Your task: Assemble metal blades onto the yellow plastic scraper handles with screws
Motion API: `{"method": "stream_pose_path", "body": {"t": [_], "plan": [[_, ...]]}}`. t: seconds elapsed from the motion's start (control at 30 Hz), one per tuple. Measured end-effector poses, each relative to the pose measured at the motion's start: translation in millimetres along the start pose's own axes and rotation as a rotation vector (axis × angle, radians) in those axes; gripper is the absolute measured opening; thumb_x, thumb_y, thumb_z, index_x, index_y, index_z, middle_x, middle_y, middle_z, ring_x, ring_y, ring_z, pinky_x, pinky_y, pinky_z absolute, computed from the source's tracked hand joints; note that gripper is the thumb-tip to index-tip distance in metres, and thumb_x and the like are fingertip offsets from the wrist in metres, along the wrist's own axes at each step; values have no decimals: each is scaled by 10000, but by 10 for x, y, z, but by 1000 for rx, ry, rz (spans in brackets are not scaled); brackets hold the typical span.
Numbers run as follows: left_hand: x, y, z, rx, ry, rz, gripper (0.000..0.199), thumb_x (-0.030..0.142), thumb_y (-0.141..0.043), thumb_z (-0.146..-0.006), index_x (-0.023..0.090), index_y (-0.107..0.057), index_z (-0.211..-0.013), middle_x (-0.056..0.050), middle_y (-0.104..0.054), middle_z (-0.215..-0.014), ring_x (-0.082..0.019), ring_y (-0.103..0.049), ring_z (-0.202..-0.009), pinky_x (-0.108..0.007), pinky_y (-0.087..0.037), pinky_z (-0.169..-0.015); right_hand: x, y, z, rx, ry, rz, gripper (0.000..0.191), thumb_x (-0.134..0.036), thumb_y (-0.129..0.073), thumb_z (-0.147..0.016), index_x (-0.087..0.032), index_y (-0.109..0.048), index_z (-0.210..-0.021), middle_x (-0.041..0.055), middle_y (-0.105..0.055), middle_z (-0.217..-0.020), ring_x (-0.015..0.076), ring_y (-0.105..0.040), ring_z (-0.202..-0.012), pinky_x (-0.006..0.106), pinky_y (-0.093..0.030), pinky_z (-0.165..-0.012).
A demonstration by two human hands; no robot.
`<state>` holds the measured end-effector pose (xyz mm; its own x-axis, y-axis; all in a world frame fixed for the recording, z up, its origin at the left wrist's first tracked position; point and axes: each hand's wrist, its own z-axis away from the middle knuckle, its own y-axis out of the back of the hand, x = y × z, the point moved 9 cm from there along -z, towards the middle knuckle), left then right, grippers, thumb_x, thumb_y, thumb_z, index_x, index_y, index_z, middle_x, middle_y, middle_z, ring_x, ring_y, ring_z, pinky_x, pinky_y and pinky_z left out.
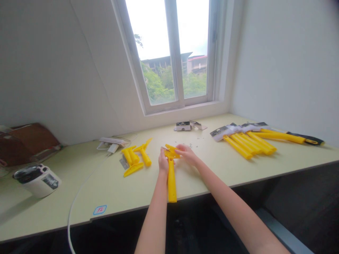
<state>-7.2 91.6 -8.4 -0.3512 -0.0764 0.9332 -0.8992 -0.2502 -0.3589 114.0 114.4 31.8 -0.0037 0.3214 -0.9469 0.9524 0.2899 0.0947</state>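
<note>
Near the front of the table, my left hand (163, 161) is closed around the head of a yellow plastic scraper handle (172, 181), whose grip points toward me. My right hand (186, 154) pinches a yellow plastic head piece (172, 149) against the top of that handle. A bit of thin metal shows by the left fingertips, too small to name surely. To the left lie more yellow handles (145, 157), a loose yellow head piece (133, 169) and grey metal blades (123, 163). Small screws (190, 145) are scattered beyond my right hand.
At the right lie several yellow scrapers (239, 146) with carded heads and a black-handled tool (304, 138). Small black-and-white boxes (183, 126) stand at the back. A white jar (39, 181), a power strip (111, 141) and a trailing white cable (79, 192) are leftward.
</note>
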Motion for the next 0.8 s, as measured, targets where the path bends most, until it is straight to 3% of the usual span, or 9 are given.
{"method": "stream_pose_path", "body": {"t": [0.37,0.67,0.8], "plan": [[48,133,-14,121,-61,-180,200,347,-552,-666,154,-504,-687,29,-497,-387,-134,-485,-309,-231,-375,-338,-90,-42,41,-12,-31,-182,286,-414,-639,-650,-173,-525,-755,16,-598,-738,182,-614,-745,295,-447,-667],[77,144,25,137,-45,-216,295,431,-558,-658,146,-517,-594,-7,-522,-384,-142,-501,-312,-233,-383,-344,-125,-70,55,-73,-4,-216,292,-433,-585,-716,-173,-518,-831,39,-644,-688,183,-620,-697,337,-448,-698],[75,130,30,121,-44,-194,217,348,-602,-623,144,-527,-631,7,-531,-405,-139,-509,-329,-233,-389,-354,-147,-63,61,-73,25,-203,267,-412,-582,-724,-169,-523,-819,30,-633,-646,159,-594,-627,311,-434,-653]]}}
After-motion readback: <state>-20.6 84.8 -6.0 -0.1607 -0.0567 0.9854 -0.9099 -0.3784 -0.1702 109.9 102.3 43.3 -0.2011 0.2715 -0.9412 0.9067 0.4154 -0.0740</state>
